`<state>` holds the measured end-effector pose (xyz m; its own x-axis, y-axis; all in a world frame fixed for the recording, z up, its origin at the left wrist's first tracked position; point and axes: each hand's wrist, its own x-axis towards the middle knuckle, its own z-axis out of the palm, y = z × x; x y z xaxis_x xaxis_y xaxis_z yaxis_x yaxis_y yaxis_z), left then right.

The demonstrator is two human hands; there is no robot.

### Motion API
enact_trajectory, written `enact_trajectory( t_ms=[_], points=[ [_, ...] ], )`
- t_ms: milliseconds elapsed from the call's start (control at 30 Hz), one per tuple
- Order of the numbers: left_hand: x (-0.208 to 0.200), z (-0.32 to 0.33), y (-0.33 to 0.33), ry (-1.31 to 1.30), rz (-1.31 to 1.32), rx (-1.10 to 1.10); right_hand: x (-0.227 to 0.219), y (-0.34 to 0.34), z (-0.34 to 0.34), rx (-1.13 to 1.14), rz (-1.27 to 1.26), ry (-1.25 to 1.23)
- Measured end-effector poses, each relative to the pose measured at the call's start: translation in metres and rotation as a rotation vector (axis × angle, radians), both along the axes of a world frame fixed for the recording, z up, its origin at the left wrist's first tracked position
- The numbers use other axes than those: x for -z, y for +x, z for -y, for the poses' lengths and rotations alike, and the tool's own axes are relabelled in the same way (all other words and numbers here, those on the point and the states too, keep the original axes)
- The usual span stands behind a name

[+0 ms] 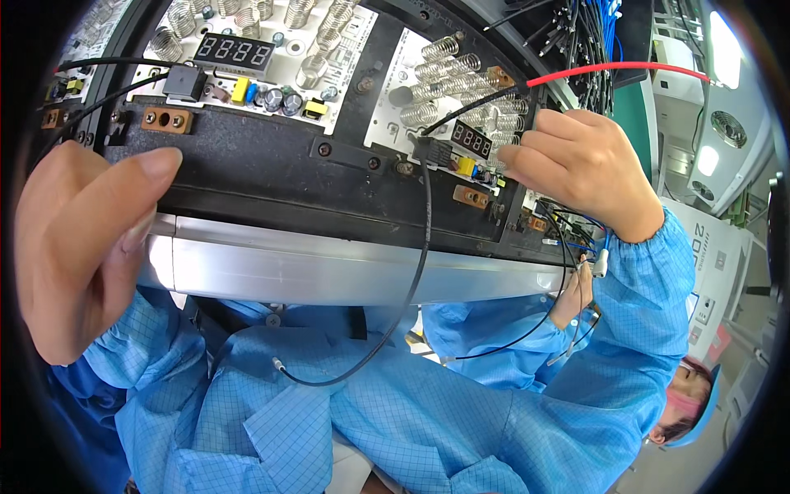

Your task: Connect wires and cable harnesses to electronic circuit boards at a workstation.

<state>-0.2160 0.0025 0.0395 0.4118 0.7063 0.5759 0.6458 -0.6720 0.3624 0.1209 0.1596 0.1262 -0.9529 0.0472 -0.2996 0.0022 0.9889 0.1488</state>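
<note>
My left hand (90, 239) is at the left, over the metal edge, fingers curled and one digit stretched toward the board. A black cable from the relay (186, 83) on the left circuit board (350, 74) passes behind it; whether it grips that cable is hidden. My right hand (576, 160) is closed at the right side of the second circuit board (387, 115), fingertips beside its digit display (472, 140); what they pinch is hidden. From that board's black relay (432, 151), one black cable (427, 222) loops down to a metal terminal (278, 364). Another lead meets a red tube (617, 66).
Both boards carry metal coil springs (440, 86) and sit in a black fixture (247, 177) behind a silver rail (370, 276). A co-worker's hand (572, 300) works at the right among thin wires and a white connector (601, 263). Bundled black cables (568, 33) lie at the back.
</note>
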Motion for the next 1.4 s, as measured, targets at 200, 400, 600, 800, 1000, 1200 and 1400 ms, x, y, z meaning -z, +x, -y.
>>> enact_trajectory(
  t_ms=[200, 400, 600, 800, 1000, 1200, 1400],
  points=[
    [-0.011, -0.01, -0.012, -0.01, -0.015, 0.059, -0.005, 0.0, 0.001, -0.031, 0.004, 0.027],
    [-0.014, -0.005, 0.007, 0.087, 0.12, -0.008, -0.028, -0.007, -0.003, -0.14, -0.081, 0.067],
    [0.005, 0.024, 0.01, -0.103, 0.217, -0.157, -0.022, -0.011, -0.023, -0.118, -0.202, 0.09],
    [0.017, 0.049, 0.002, -0.372, 0.385, -0.315, -0.02, -0.01, -0.016, -0.129, -0.126, 0.158],
    [0.016, 0.042, 0.016, -0.201, 0.236, -0.47, -0.03, -0.005, -0.026, -0.21, -0.186, 0.172],
    [0.015, 0.04, 0.019, -0.046, 0.194, -0.568, -0.037, 0.002, -0.025, -0.257, -0.205, 0.143],
    [0.009, 0.037, 0.031, -0.155, 0.349, -0.704, -0.047, 0.002, -0.024, -0.27, -0.25, 0.069]
  ],
)
